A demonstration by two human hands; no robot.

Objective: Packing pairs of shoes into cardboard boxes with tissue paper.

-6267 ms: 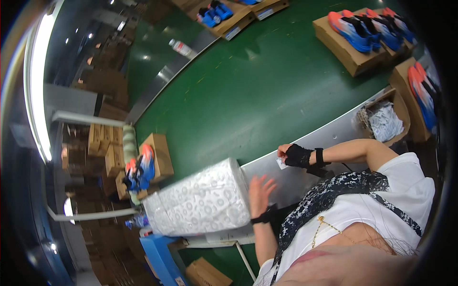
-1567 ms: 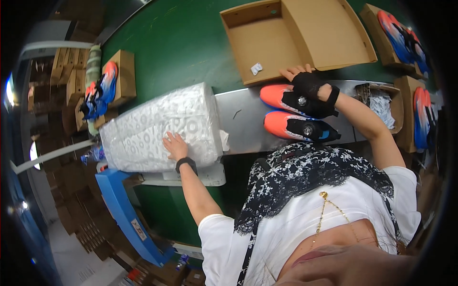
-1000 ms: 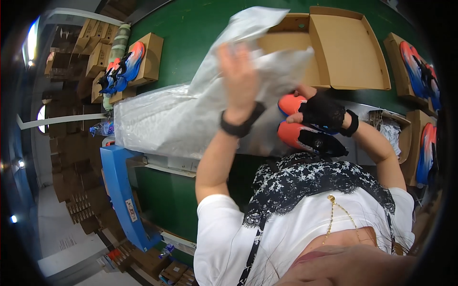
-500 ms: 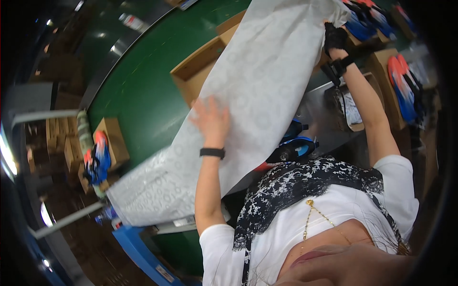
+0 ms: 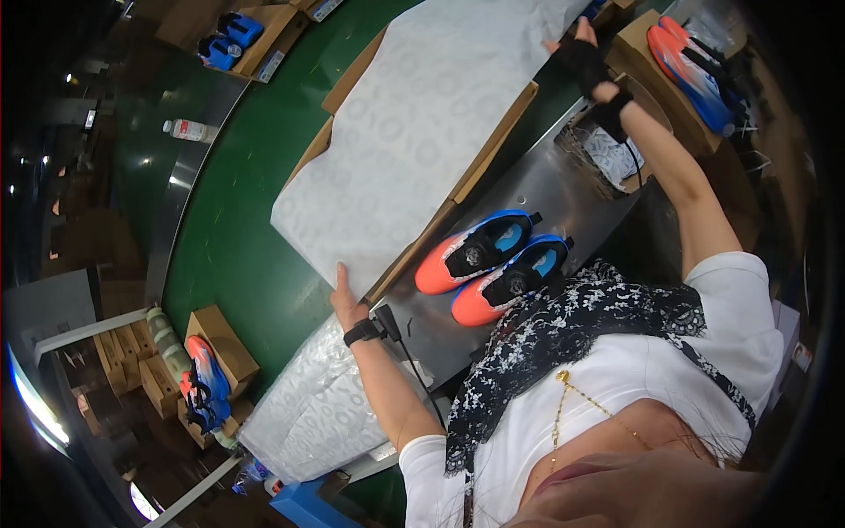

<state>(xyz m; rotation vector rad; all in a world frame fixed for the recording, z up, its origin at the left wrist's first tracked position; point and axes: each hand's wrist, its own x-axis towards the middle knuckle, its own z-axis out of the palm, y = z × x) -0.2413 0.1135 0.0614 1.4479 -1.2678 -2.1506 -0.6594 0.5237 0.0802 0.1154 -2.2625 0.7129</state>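
Note:
A white patterned sheet of wrapping paper [image 5: 387, 150] lies spread over an open cardboard box [image 5: 493, 141], hiding its inside. My left hand [image 5: 349, 304], bare with a black wristband, is at the paper's near left end by the box corner, a finger stretched out. My right hand [image 5: 583, 60], in a black fingerless glove, is at the paper's far right end with its fingers apart. In front of the box, a pair of orange, blue and black shoes [image 5: 493, 264] rests on the metal surface [image 5: 537, 189]. More patterned paper [image 5: 308, 405] lies stacked at the lower left.
Shoes in open boxes stand at right [image 5: 691, 75], left [image 5: 207, 378] and far left [image 5: 233, 40] around the green table [image 5: 220, 220]. A bottle [image 5: 189, 130] lies by its edge. A bin of small white packets [image 5: 612, 154] sits beneath my right forearm.
The paper has moved off the lower-left stack and now lies over the box. My left hand has gone from its middle to its near left end, and the shoes have come into full view.

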